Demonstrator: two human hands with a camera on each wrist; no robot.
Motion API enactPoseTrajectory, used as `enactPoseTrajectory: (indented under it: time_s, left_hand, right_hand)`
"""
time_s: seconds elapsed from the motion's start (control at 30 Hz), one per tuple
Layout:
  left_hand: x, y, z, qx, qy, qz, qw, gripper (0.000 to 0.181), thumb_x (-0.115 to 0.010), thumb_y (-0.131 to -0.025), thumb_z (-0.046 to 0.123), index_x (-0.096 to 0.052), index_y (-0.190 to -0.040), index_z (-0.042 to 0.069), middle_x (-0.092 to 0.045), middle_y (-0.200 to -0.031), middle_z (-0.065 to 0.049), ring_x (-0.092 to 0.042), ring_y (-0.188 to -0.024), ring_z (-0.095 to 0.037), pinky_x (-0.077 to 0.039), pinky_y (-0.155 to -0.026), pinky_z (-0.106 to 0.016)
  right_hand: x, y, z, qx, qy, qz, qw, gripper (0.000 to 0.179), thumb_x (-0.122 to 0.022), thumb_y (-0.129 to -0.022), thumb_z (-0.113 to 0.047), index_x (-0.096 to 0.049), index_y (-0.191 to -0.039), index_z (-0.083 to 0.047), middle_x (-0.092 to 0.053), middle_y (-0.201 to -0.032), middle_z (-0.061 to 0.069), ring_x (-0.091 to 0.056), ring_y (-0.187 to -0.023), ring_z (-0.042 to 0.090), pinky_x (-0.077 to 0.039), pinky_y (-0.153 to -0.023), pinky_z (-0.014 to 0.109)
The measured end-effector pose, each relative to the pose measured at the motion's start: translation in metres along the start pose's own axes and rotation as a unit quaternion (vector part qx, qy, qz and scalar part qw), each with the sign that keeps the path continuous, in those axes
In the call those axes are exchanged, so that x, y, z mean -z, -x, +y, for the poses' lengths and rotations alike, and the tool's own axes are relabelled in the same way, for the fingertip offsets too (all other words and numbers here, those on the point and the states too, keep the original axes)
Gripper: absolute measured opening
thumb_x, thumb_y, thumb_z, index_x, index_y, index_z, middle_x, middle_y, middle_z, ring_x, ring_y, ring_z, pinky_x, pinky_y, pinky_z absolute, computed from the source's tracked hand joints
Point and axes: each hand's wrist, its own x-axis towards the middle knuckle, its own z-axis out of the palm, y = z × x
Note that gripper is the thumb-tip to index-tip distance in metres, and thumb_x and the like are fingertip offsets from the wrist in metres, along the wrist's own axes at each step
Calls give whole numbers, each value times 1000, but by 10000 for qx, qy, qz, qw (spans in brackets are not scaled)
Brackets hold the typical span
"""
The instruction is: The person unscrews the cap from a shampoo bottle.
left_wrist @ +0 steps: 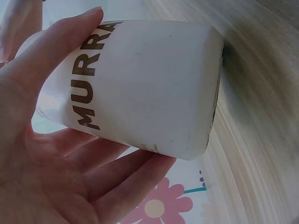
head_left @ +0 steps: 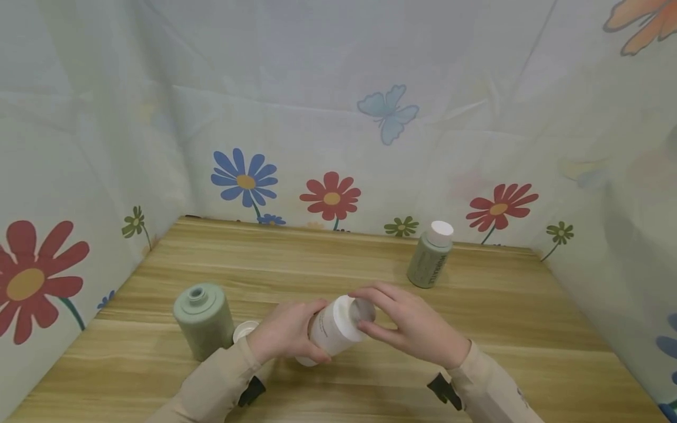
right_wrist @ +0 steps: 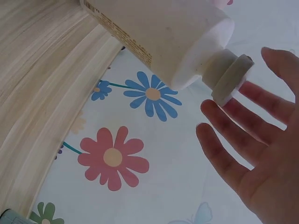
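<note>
My left hand [head_left: 288, 331] grips a white bottle [left_wrist: 154, 88] round its body, thumb on one side and fingers on the other. The bottle leans, its capped end pointing up and to the right, and dark "MURRA" lettering shows in the left wrist view. At that end, my right hand [head_left: 409, 323] is spread around the pale cap [right_wrist: 232, 80]. In the right wrist view its fingertips are right at the cap's rim, the fingers nearly straight and the thumb a little apart.
A green bottle [head_left: 203, 323] with an uncapped neck stands on the wooden table [head_left: 296, 258] at left. Beside it lies a round white lid [head_left: 245, 330], partly behind my left hand. Another green bottle [head_left: 428, 261] with a white cap stands at the back right. A flowered cloth [head_left: 317, 117] hangs behind.
</note>
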Motion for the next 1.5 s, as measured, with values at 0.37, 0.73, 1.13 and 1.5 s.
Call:
enactPoseTrajectory:
  time_s: [0.37,0.73,1.13,1.5]
  left_hand:
    - [1,0,2,-7,74,-29,10000,68,-90,-58,35,-62,-117,14,-71,-101,1,-65,-86,-13,-51,-72,-29]
    - [1,0,4,45,13,-34,10000,67,-90,-58,36,-62,-115,16,-70,-100,2,-64,-85,-13,-50,-71,-30]
    - [3,0,4,77,119,-43,9999,68,-91,-57,34,-62,-116,14,-70,-100,1,-63,-84,-14,-50,-71,-31]
    - [2,2,3,106,247,-58,9996,65,-90,-58,34,-63,-114,15,-70,-99,2,-62,-83,-12,-50,-70,-30]
  right_hand:
    - [-5,-2,0,-116,665,238,9974,37,-64,-91,-43,-63,-116,-15,-67,-98,-8,-60,-84,2,-53,-74,22]
    - [-1,1,-1,403,820,272,9954,37,-79,-78,-23,-64,-112,-16,-66,-103,-5,-61,-92,9,-53,-80,28]
    - [-1,1,-2,1155,1001,302,9878,44,-76,-70,-2,-60,-109,-14,-63,-111,-3,-60,-102,12,-48,-86,32]
    - [-7,-3,-3,1571,982,545,9812,48,-61,-62,15,-58,-100,-14,-59,-105,-3,-56,-97,14,-47,-87,34]
